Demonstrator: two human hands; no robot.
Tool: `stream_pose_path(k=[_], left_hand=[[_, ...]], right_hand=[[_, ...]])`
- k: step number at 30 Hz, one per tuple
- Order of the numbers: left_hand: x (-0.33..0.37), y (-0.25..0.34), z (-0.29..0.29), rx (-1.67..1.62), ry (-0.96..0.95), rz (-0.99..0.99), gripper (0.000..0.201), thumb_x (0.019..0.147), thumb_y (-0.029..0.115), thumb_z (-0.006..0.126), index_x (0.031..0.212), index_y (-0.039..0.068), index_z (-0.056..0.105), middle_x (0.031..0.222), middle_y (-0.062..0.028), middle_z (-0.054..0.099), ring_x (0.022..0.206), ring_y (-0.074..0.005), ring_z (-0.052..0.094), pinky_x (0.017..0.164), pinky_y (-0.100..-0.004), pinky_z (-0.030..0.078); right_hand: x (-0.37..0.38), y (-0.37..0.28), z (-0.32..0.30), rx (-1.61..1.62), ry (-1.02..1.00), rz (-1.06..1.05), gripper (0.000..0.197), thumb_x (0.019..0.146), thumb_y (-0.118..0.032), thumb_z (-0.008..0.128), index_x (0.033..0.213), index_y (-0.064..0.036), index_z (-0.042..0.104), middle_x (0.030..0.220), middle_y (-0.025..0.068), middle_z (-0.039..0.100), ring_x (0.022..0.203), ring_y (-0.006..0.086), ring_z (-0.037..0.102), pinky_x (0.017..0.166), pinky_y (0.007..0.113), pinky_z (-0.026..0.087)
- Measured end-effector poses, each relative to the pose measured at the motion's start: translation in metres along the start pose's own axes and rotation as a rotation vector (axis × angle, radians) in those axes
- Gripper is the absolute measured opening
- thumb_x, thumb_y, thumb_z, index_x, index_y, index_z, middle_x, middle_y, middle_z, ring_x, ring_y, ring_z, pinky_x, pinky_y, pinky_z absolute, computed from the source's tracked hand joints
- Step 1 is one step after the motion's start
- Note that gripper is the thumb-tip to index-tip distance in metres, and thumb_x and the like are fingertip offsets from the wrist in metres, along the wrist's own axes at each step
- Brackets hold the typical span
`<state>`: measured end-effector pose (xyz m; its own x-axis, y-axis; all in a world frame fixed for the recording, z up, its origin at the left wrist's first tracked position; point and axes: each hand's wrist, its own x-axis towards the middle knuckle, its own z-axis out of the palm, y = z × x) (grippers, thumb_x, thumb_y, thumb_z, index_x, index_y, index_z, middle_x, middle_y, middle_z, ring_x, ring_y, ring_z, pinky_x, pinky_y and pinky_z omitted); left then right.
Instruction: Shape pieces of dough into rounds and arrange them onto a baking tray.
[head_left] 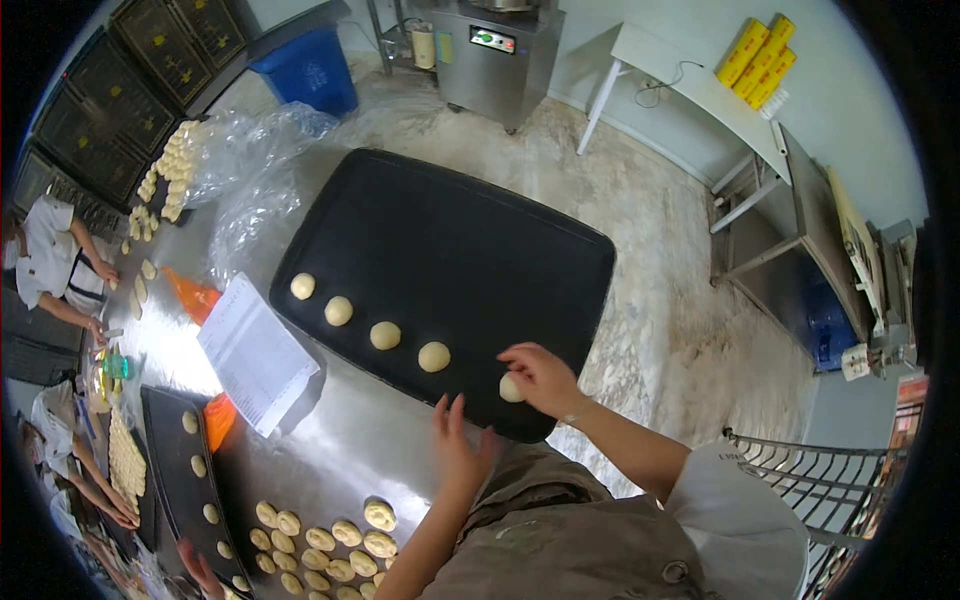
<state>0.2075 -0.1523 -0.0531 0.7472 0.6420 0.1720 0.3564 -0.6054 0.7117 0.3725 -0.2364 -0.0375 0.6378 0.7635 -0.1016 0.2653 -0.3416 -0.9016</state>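
Observation:
A large black baking tray lies in front of me, tilted across the view. Along its near side runs a row of round pale dough balls. My right hand is at the tray's near right corner, its fingers curled round a dough ball that rests on the tray and is partly hidden by them. At the tray's near edge is my left hand, fingers spread and slightly blurred, with nothing in it. Several shaped dough pieces lie on the metal table to the left of my left forearm.
A printed paper sheet and clear plastic sheeting lie left of the tray. Another black tray holds dough balls. Co-workers stand along the far left. Beyond are a blue bin, a steel machine and a white table.

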Motion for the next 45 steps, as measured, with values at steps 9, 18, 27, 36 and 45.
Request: stream_pose_path(k=[9,18,27,36,45], left_hand=[[-0.108,-0.049,-0.084,-0.297,0.285,-0.649,0.047,0.078,0.0,0.055,0.123,0.002,0.041,0.116,-0.0127,0.048,0.091,-0.0182,0.055,0.073,-0.0282,0.046],[-0.148,-0.04,-0.097,-0.455,0.57,-0.903,0.037,0.081,-0.002,0.05,0.118,-0.001,0.045,0.11,-0.0109,0.053,0.089,-0.0149,0.055,0.073,-0.0253,0.045],[-0.201,-0.021,-0.126,-0.632,1.196,-0.83,0.03,0.085,0.004,0.05,0.115,0.002,0.048,0.104,-0.0063,0.055,0.083,-0.0131,0.055,0.071,-0.0241,0.044],[-0.215,0.001,-0.122,-0.934,1.551,-0.981,0.026,0.079,0.001,0.055,0.104,0.008,0.052,0.096,-0.003,0.057,0.078,-0.0109,0.054,0.067,-0.022,0.042],[-0.18,-0.037,-0.113,-2.023,1.0,-0.915,0.042,0.09,0.033,0.041,0.117,0.001,0.047,0.118,-0.0145,0.051,0.11,-0.0283,0.048,0.097,-0.0409,0.034]], right_hand=[[0.089,-0.018,0.098,-0.823,-0.393,-0.054,0.044,0.071,-0.024,0.067,0.11,-0.0115,0.052,0.105,0.0165,0.045,0.092,0.0319,0.055,0.073,0.042,0.049],[0.068,-0.002,0.074,-0.851,-0.482,-0.097,0.059,0.07,-0.028,0.069,0.122,-0.0118,0.044,0.112,0.0186,0.044,0.09,0.0351,0.057,0.076,0.042,0.049],[0.042,-0.07,0.127,-0.581,-0.638,-0.411,0.046,0.071,-0.025,0.065,0.11,-0.0081,0.049,0.099,0.0178,0.055,0.088,0.0337,0.057,0.073,0.042,0.046],[-0.07,-0.025,0.291,-0.48,-1.009,-0.09,0.026,0.073,-0.019,0.058,0.093,-0.0032,0.057,0.092,0.02,0.059,0.086,0.0353,0.057,0.075,0.04,0.046],[-0.043,-0.091,0.227,0.545,-1.397,0.746,0.032,0.079,-0.006,0.048,0.111,-0.0072,0.052,0.094,0.0068,0.058,0.083,0.0169,0.058,0.066,0.031,0.05]])
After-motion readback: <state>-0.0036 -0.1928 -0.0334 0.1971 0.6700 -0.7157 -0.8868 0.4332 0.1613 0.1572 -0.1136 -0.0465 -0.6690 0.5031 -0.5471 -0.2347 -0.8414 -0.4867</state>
